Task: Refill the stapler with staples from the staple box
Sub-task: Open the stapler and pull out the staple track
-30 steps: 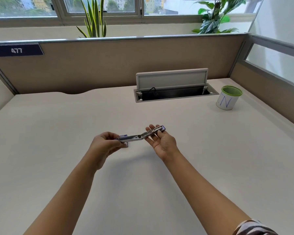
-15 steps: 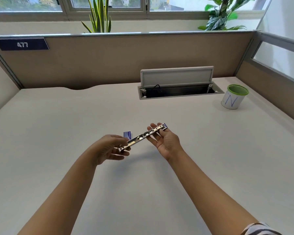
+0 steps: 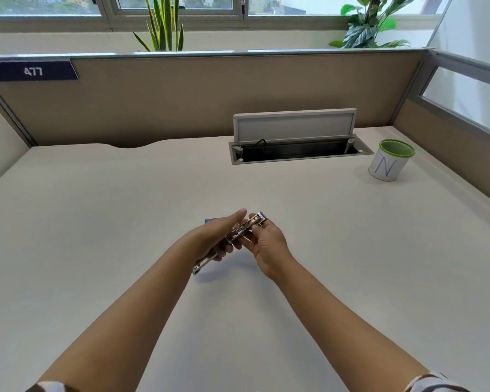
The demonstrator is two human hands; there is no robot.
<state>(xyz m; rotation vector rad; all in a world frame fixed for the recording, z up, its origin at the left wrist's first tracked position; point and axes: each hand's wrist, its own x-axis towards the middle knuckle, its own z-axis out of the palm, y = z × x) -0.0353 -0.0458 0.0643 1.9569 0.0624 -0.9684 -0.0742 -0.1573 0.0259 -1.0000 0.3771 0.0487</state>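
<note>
Bright, even daylight comes from the windows at the top, the hands throw only a soft shadow on the pale bench, the partition edges curve from the wide lens, and the picture is slightly soft overall.

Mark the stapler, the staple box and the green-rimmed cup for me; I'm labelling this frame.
stapler (image 3: 239,232): head view, metal hinge section between the hands.
staple box (image 3: 210,220): head view, blue corner behind the left hand.
green-rimmed cup (image 3: 386,168): head view, white side wall.
</note>
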